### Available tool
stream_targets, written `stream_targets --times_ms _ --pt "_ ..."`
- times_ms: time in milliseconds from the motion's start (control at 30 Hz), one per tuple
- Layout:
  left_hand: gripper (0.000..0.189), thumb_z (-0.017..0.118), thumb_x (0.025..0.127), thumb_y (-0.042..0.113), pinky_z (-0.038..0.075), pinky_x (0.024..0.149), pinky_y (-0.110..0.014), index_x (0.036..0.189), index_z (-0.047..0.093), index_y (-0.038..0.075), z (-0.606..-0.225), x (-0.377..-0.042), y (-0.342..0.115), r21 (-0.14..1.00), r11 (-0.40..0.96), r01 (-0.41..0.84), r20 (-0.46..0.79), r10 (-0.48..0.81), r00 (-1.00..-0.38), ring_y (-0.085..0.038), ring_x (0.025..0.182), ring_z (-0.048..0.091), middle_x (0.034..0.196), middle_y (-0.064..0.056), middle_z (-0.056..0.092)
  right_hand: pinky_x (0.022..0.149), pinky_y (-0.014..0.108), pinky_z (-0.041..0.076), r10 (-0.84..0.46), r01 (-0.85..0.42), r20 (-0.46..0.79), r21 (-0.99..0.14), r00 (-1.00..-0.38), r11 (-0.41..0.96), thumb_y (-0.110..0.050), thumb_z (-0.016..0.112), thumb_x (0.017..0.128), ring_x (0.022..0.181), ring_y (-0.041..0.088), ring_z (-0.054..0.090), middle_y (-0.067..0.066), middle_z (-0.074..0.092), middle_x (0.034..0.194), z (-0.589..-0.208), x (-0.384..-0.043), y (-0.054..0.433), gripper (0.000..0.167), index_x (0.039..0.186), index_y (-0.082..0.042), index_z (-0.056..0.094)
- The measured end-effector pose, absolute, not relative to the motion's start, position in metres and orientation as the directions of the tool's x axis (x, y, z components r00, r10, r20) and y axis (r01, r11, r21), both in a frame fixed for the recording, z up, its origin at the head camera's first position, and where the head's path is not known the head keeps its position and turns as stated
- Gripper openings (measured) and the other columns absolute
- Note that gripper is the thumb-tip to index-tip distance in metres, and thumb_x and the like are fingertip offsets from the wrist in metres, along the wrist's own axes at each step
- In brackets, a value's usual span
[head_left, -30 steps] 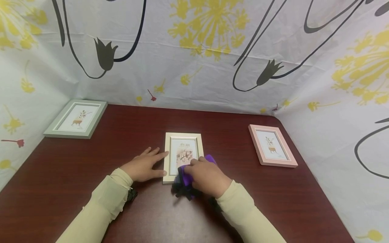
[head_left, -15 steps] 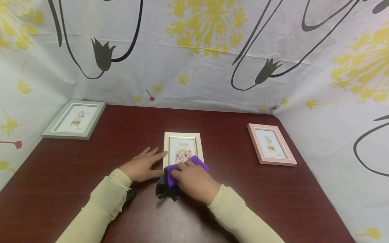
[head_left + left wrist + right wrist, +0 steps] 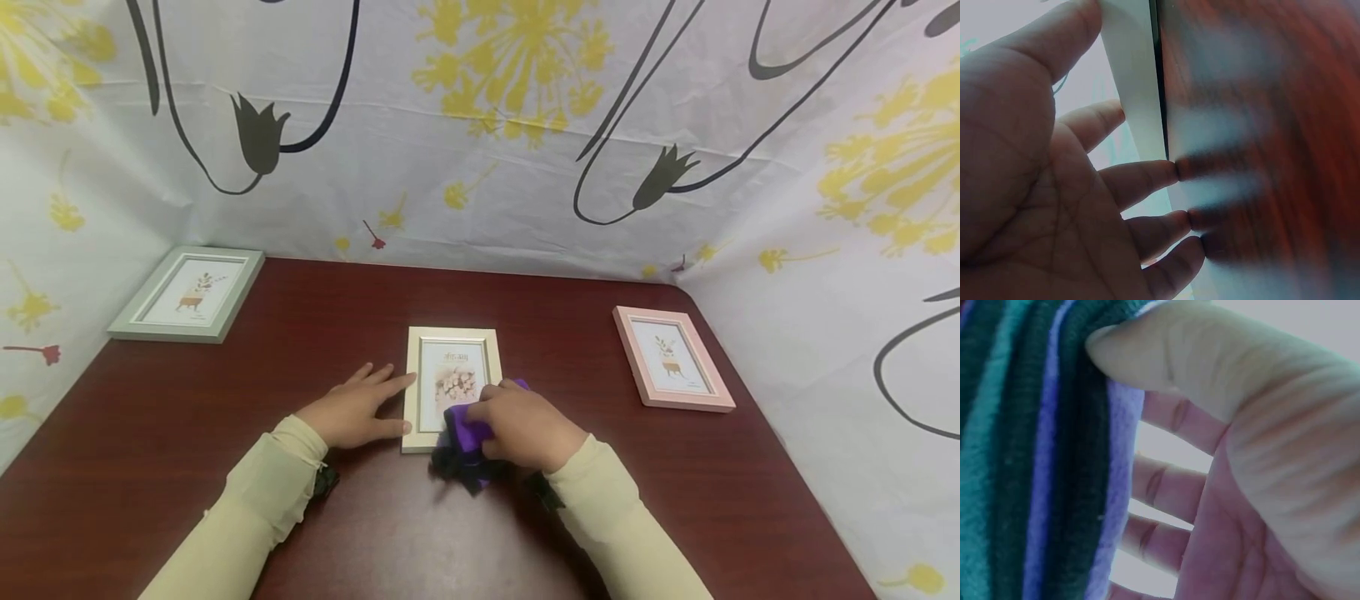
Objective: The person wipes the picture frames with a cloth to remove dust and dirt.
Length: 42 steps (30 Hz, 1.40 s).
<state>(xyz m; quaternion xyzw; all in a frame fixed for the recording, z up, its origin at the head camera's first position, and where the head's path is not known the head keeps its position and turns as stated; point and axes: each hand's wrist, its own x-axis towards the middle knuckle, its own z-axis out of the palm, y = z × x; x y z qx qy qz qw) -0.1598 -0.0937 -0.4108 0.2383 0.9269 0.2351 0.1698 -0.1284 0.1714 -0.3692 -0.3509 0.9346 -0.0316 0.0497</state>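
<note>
A cream picture frame (image 3: 414, 392) with a floral print lies flat at the middle of the table. My left hand (image 3: 356, 410) rests at its left side, fingers spread, thumb and index fingertip touching the border. In the left wrist view the frame's pale edge (image 3: 1135, 75) runs beside those fingers. My right hand (image 3: 525, 425) holds a folded purple cloth (image 3: 469, 429) with dark edging over the frame's lower right corner, hiding that part. The right wrist view shows the thumb pressed on the cloth's stacked folds (image 3: 1047, 456), with the other fingers behind them.
A green picture frame (image 3: 217, 312) lies at the back left of the dark red table (image 3: 337, 308). At the right lies a pink picture frame (image 3: 722, 402). White patterned sheeting (image 3: 480, 225) walls in the back and both sides.
The right hand slid the cloth left across the frame's lower part, then back to the right, uncovering more of the print. The left hand stays in place on the frame's edge.
</note>
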Motion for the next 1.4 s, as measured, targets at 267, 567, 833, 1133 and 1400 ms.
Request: stream_targets --times_ms 267,567,833,1133,1400 --pt "0.079 0.064 0.092 0.054 0.017 0.107 -0.073 0.157 0.033 0.021 -0.41 -0.158 -0.097 0.521 0.778 0.351 -0.212 0.516 -0.83 -0.052 0.145 0.01 0.159 -0.025 0.023 0.074 0.032 0.048 -0.667 -0.667 -0.027 -0.029 -0.744 0.745 -0.02 0.081 0.077 0.084 0.019 0.056 -0.004 0.064 0.089 -0.376 -0.121 0.157 0.02 0.095 -0.022 0.072" --pt "0.076 0.066 0.093 0.047 0.018 0.106 -0.074 0.156 0.034 0.021 -0.41 -0.156 -0.101 0.51 0.788 0.345 -0.209 0.503 -0.839 -0.052 0.144 0.012 0.158 -0.025 0.025 0.105 0.053 0.042 -0.728 -0.726 -0.001 0.078 -0.685 0.683 -0.03 0.06 0.099 0.13 0.029 0.051 0.004 0.055 0.143 -0.398 -0.103 0.135 0.047 0.145 -0.019 0.054" --pt "0.076 0.066 0.093 0.048 0.019 0.106 -0.074 0.156 0.034 0.021 -0.409 -0.155 -0.102 0.507 0.79 0.345 -0.209 0.501 -0.84 -0.052 0.144 0.012 0.158 -0.025 0.025 0.106 0.074 0.019 -0.662 -0.664 -0.172 -0.056 -0.729 0.746 -0.038 0.05 0.103 0.146 0.036 0.026 -0.001 0.029 0.161 -0.393 -0.1 0.14 0.058 0.157 -0.028 0.032" --pt "0.076 0.065 0.093 0.049 0.019 0.107 -0.074 0.157 0.034 0.021 -0.407 -0.155 -0.1 0.499 0.795 0.345 -0.215 0.5 -0.839 -0.052 0.145 0.012 0.158 -0.025 0.025 0.11 0.072 0.01 -0.65 -0.642 -0.195 -0.112 -0.734 0.758 -0.064 0.047 0.096 0.149 0.035 0.017 0.001 0.023 0.163 -0.396 -0.101 0.147 0.076 0.159 -0.027 0.026" --pt "0.08 0.065 0.091 0.055 0.017 0.108 -0.073 0.157 0.031 0.024 -0.412 -0.16 -0.091 0.516 0.787 0.337 -0.225 0.505 -0.834 -0.051 0.145 0.01 0.16 -0.023 0.023 0.112 0.069 0.01 -0.551 -0.543 -0.175 -0.099 -0.816 0.834 -0.066 0.043 0.097 0.151 0.031 0.011 0.004 0.022 0.164 -0.406 -0.106 0.183 0.073 0.158 -0.027 0.03"
